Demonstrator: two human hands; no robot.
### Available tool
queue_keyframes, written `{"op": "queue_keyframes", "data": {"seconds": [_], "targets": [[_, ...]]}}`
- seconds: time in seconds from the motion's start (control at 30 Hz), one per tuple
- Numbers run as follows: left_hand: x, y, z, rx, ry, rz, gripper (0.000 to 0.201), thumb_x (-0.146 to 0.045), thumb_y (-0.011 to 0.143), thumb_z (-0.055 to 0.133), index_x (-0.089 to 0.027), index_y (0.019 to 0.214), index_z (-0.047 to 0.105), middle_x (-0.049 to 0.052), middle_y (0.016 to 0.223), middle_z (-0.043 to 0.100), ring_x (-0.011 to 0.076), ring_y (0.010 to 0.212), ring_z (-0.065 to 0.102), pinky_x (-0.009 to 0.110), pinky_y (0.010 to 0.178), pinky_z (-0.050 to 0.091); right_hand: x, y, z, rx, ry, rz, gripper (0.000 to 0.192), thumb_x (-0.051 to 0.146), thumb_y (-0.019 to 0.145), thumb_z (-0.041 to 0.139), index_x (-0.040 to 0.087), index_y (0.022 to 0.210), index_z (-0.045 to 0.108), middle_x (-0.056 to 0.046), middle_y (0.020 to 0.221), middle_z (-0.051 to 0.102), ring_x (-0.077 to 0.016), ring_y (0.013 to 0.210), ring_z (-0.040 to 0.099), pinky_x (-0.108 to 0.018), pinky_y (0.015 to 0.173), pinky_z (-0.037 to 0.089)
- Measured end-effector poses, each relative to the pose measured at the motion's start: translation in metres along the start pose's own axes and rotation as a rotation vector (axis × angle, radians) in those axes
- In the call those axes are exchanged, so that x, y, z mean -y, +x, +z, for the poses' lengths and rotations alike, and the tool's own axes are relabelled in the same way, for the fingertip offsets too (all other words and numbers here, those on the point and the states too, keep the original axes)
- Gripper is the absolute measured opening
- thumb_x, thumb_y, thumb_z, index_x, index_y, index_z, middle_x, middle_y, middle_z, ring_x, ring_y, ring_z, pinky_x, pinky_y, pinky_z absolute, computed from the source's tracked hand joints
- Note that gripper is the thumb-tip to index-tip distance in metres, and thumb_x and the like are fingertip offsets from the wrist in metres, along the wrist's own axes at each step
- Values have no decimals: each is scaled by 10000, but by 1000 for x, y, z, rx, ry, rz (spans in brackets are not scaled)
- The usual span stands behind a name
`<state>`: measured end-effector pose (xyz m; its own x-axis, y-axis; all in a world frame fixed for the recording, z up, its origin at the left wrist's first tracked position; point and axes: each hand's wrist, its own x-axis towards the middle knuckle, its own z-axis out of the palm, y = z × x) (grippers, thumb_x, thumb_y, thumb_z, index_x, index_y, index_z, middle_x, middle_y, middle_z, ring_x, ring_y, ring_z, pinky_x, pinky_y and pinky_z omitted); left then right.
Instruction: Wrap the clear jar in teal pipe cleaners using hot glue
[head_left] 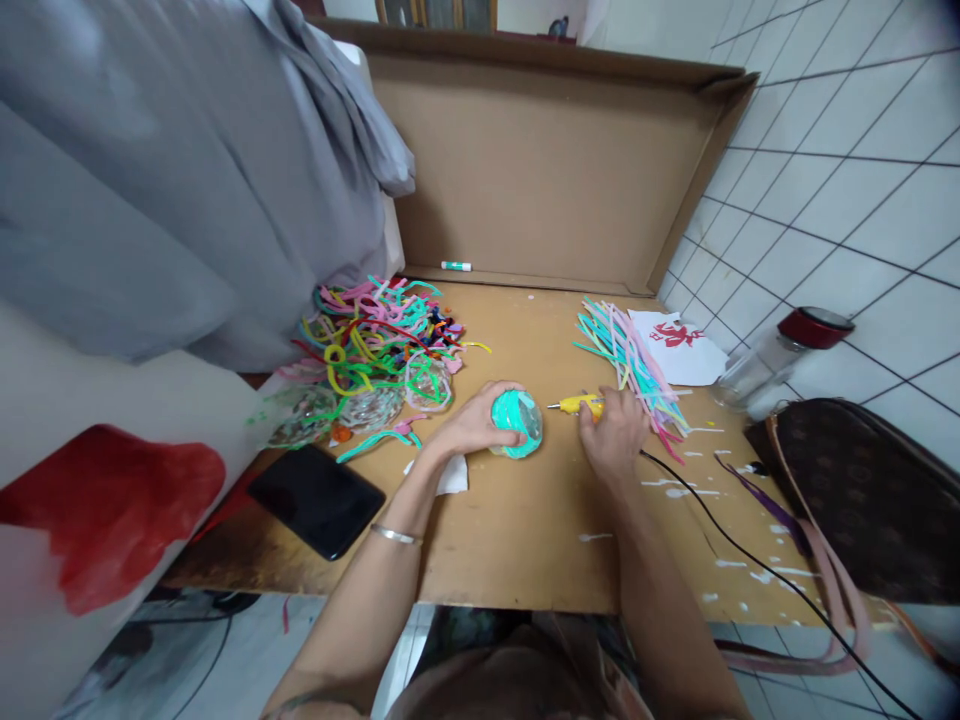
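Observation:
My left hand (pixel 487 418) is wrapped around a small clear plastic cup (pixel 517 424) wound with turquoise pipe cleaners, thumb across its front. My right hand (pixel 615 432) grips a yellow hot glue gun (pixel 583 405) with a thin metal nozzle. That nozzle points left at the cup, a short gap away. A black cord (pixel 720 525) trails from behind the right hand to the lower right. Beyond that hand lies a bundle of straight pink, turquoise and white pipe cleaners (pixel 630 355). A white scrap of paper (pixel 452 476) sits partly under my left wrist.
A tangled heap of coloured pipe cleaners (pixel 375 340) lies at left, near a black tablet-like device (pixel 316 500). Cardboard (pixel 540 170) stands along the back, with a glue stick (pixel 456 266) by it. At right are a glass bottle (pixel 776 360), a brown bag (pixel 862 490) and a tiled wall (pixel 847 190).

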<state>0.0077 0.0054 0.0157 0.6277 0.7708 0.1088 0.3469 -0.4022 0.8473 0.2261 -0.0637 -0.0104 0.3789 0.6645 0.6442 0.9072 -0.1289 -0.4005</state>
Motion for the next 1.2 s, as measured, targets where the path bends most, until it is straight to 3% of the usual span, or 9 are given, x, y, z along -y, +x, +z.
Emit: {"op": "queue_keyframes", "data": {"seconds": [0.13,0.2,0.27,0.33,0.4,0.53,0.77,0.97,1.2], "targets": [[5,1,2,-15,20,49,736,-280,604,772,-188,1289,519,95,1307,563,281,1181,558,438,1065,427,39,0,-19,117,396,-361,344,337,885,550,226,1210,562,-63,929,636,-220,878,602,-370,802,477],[7,2,2,-20,13,88,703,-272,613,762,-186,1272,529,93,1290,575,281,1177,558,432,1058,430,59,1,-28,141,404,-534,397,329,866,598,224,1246,555,-67,944,650,-230,878,599,-373,784,465],[8,2,2,-28,9,109,672,-269,616,753,-184,1248,542,92,1270,584,283,1176,554,431,1052,432,73,4,-33,132,418,-595,270,295,889,575,231,1149,614,-60,905,657,-222,839,596,-363,757,459],[9,2,3,-32,17,99,672,-269,614,749,-187,1248,543,86,1253,586,283,1171,554,433,1048,434,79,6,-35,109,482,-570,158,251,926,519,237,1006,654,-46,850,663,-200,801,606,-344,747,468],[9,2,3,-31,29,74,701,-275,607,753,-195,1268,532,79,1251,580,282,1163,557,438,1044,439,77,6,-34,98,571,-486,173,233,944,490,239,937,663,-34,833,681,-179,783,629,-323,741,490],[7,1,1,-18,41,32,741,-305,610,754,-212,1303,511,72,1283,559,277,1151,563,437,1042,446,62,-1,-29,83,700,-264,152,254,925,526,238,925,676,-33,876,718,-179,835,672,-334,777,533],[1,0,-1,-18,0,15,735,-310,599,740,-194,1288,511,87,1293,564,276,1172,559,432,1061,431,53,-9,-19,116,912,-127,60,238,854,611,231,843,669,-38,922,747,-194,922,699,-384,850,559],[-2,0,-1,-8,-24,-6,728,-278,592,729,-202,1283,513,79,1309,567,267,1176,562,420,1060,433,54,-11,-17,173,899,-136,44,229,827,614,223,789,635,-36,896,751,-181,877,711,-363,814,573],[2,0,-1,-8,-39,10,744,-273,585,737,-190,1290,514,92,1308,563,267,1179,559,428,1055,433,51,-12,-11,151,876,-190,59,193,798,598,226,749,599,-29,827,734,-177,820,704,-360,764,569]]}}
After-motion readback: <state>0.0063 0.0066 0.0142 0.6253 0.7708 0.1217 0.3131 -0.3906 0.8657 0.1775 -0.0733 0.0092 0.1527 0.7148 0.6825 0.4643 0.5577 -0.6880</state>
